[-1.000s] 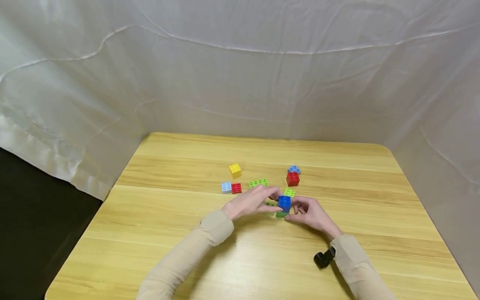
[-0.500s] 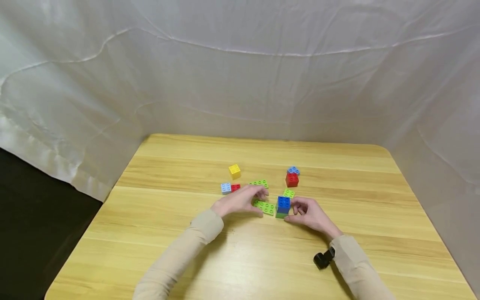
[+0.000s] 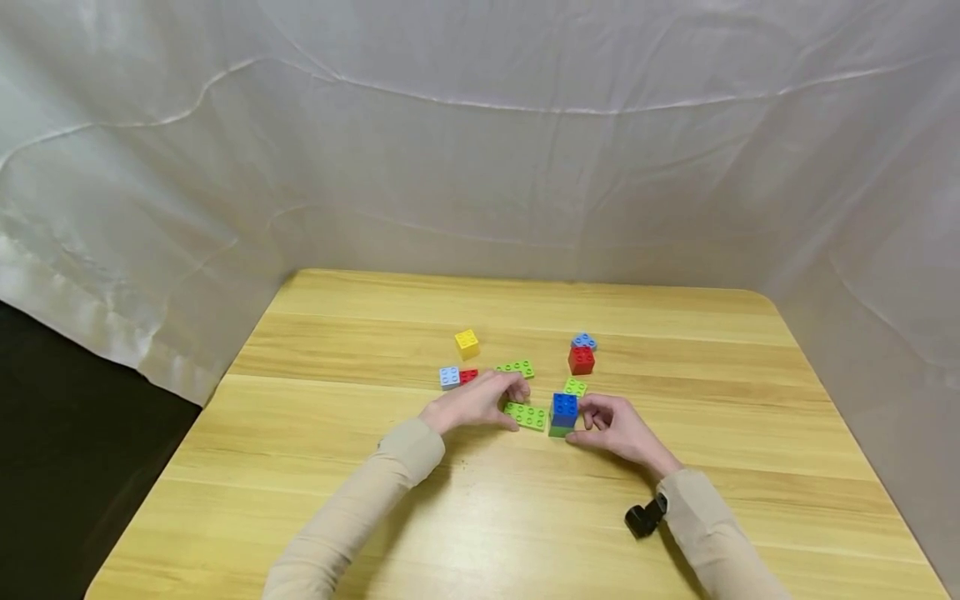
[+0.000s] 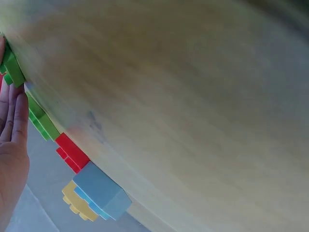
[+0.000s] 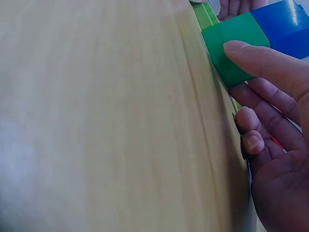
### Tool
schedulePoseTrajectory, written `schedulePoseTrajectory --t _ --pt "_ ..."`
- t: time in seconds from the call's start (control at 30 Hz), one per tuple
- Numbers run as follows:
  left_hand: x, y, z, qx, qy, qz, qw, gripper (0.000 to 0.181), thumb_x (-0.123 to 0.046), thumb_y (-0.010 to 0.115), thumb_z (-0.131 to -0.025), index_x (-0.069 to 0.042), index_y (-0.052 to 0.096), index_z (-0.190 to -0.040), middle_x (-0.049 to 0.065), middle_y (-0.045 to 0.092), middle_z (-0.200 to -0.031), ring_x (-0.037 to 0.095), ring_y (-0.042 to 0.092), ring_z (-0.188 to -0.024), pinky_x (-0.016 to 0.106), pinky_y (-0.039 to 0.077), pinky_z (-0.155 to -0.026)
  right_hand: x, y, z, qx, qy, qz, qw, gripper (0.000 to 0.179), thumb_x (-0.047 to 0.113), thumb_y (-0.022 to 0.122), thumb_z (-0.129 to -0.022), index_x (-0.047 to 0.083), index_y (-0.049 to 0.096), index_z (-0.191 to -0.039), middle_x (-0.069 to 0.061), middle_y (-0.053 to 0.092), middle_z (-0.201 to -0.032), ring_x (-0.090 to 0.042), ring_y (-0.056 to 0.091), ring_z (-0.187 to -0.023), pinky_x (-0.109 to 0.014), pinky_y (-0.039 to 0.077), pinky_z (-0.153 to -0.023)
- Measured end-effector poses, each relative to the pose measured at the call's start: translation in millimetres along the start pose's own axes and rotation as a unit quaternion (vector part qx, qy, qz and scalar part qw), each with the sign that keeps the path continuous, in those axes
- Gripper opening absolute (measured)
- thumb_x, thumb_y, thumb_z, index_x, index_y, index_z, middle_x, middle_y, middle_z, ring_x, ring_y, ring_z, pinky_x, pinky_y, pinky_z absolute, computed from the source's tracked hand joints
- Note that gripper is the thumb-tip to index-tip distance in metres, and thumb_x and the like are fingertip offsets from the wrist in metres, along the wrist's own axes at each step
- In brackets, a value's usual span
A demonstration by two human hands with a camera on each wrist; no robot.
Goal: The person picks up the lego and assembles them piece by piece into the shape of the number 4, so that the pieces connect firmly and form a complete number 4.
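My right hand (image 3: 624,429) holds a two-brick stack upright on the table, a blue brick (image 3: 565,407) on top of a green brick (image 5: 236,50). In the right wrist view the thumb lies on the green brick's side and fingers reach behind it. Just left of the stack, a long light green brick (image 3: 531,417) lies flat, studs up. My left hand (image 3: 476,400) grips its left end, thumb on the near side and fingers on the far side. The left wrist view catches this hand only at its left edge.
Behind the hands lie another long light green brick (image 3: 516,367), a small light green one (image 3: 575,387), a red brick (image 3: 581,360) and a blue piece (image 3: 584,341). Farther left are a yellow brick (image 3: 467,343), a light blue brick (image 3: 449,377) and a partly covered red brick (image 3: 468,376).
My left hand has let go of the blue brick and moved left to the long light green brick. My right hand has stayed at the stack.
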State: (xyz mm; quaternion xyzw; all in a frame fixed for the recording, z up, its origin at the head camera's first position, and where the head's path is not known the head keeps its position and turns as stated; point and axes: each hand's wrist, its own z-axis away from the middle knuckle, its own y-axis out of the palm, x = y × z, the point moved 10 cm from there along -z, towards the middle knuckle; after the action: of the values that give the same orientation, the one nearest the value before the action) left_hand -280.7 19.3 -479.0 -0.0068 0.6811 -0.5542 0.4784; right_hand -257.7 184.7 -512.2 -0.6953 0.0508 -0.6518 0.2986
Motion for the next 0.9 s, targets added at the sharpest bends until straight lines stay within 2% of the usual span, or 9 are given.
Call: schedulePoseTrajectory --t 0.23,0.53,0.9 --pt "0.8 -1.8 0.2 -0.007 0.006 0.006 0.9999 0.044 -0.014 0.085 -0.081 -0.004 0.062 -0.117 0.005 0.071 -0.111 0.016 0.067 -0.103 0.024 0.055 -0.095 1 0 0.0 0.001 -0.002 0.002 1.0 0.035 0.015 0.089 -0.075 0.005 0.07 -0.102 -0.005 0.055 -0.076 -0.004 0.042 -0.061 -0.018 0.034 -0.054" --pt "4.6 -3.5 2.9 -0.011 -0.011 0.015 0.9998 0.042 -0.018 0.084 -0.083 -0.007 0.062 -0.118 0.003 0.071 -0.114 0.015 0.066 -0.107 0.026 0.054 -0.099 2 -1 0.2 0.003 -0.004 0.006 1.0 0.034 0.016 0.088 -0.075 0.006 0.069 -0.101 -0.006 0.056 -0.076 -0.004 0.041 -0.061 -0.018 0.033 -0.054" --pt "7.0 -13.6 13.4 -0.044 -0.026 0.044 0.9977 0.042 -0.016 0.081 -0.085 -0.004 0.065 -0.122 0.006 0.071 -0.119 0.019 0.065 -0.11 0.031 0.054 -0.101 3 0 0.9 0.004 -0.005 0.013 0.9999 0.033 0.017 0.088 -0.076 0.007 0.068 -0.1 -0.002 0.054 -0.076 -0.005 0.041 -0.061 -0.02 0.033 -0.055"
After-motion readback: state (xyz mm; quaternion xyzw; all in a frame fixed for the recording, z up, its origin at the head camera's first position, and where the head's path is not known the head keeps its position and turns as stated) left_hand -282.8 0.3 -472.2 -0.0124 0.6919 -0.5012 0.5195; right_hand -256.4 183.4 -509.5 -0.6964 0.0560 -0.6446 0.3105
